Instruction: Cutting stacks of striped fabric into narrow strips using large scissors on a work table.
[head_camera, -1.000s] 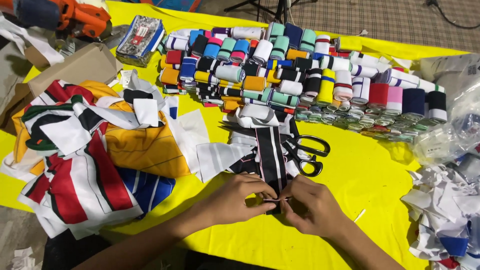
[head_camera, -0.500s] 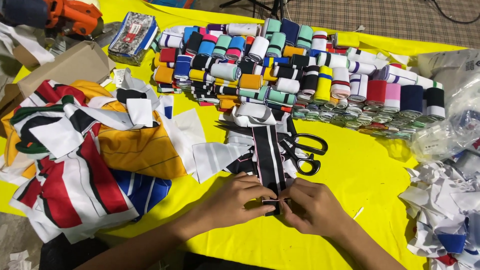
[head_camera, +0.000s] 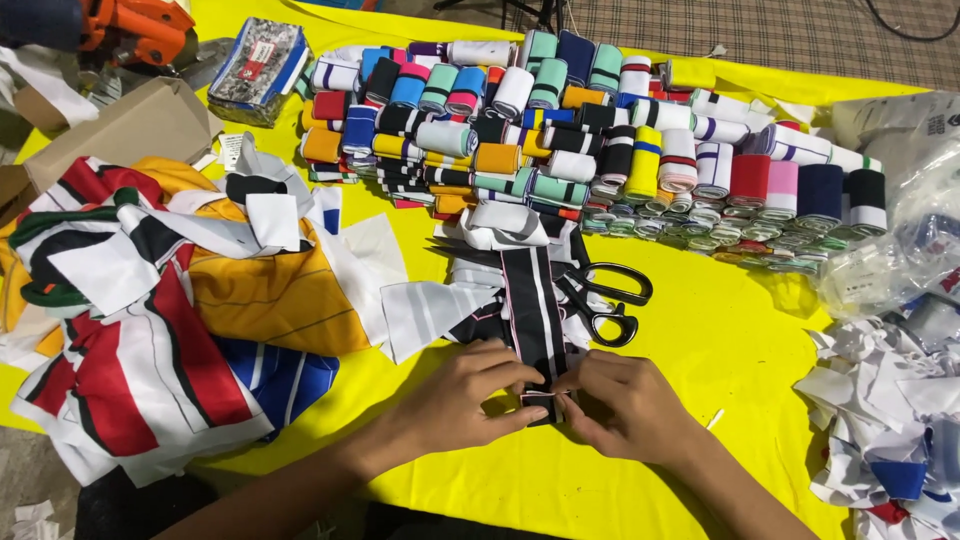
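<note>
Both hands pinch the near end of the black striped rib band — left hand at 9 o'clock, right hand at 3 o'clock. Better to keep the edges aligned and roll tightly — scissors lie at 12 o'clock.

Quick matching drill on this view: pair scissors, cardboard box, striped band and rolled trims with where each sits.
1 scissors
2 cardboard box
3 black striped band
4 rolled trims

a far side of the yellow table, stacked
b pinched by left hand and right hand
c top left
d right of the band

1-d, 2-c, 3-b, 4-a
</note>
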